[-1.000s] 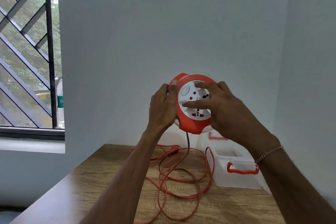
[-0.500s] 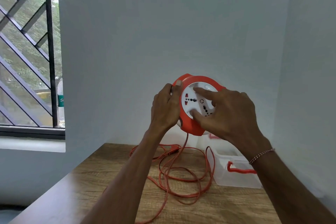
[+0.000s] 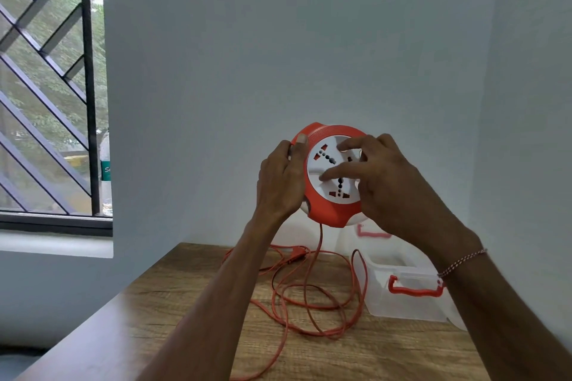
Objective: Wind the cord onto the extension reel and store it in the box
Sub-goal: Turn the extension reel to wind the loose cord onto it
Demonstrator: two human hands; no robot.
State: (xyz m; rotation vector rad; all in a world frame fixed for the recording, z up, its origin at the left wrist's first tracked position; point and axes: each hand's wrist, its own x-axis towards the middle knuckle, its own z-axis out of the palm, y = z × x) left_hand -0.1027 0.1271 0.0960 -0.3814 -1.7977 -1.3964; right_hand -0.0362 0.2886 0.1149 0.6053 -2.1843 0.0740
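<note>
We see the extension reel [image 3: 332, 176] held up in the air above the bench [image 3: 192, 312], its white socket face turned toward us. The left hand [image 3: 280, 181] grips the reel's left orange rim, thumb curled over the edge. The right hand [image 3: 387, 182] lies on the socket face, its fingers [image 3: 335, 175] spread and pressing the white disc. Below the reel the cord [image 3: 312, 297] hangs down and sprawls in loose loops across the bench, reaching toward its near edge. The box [image 3: 405, 297] stands open below and right of the reel, just beside the loops, near the right wall.
</note>
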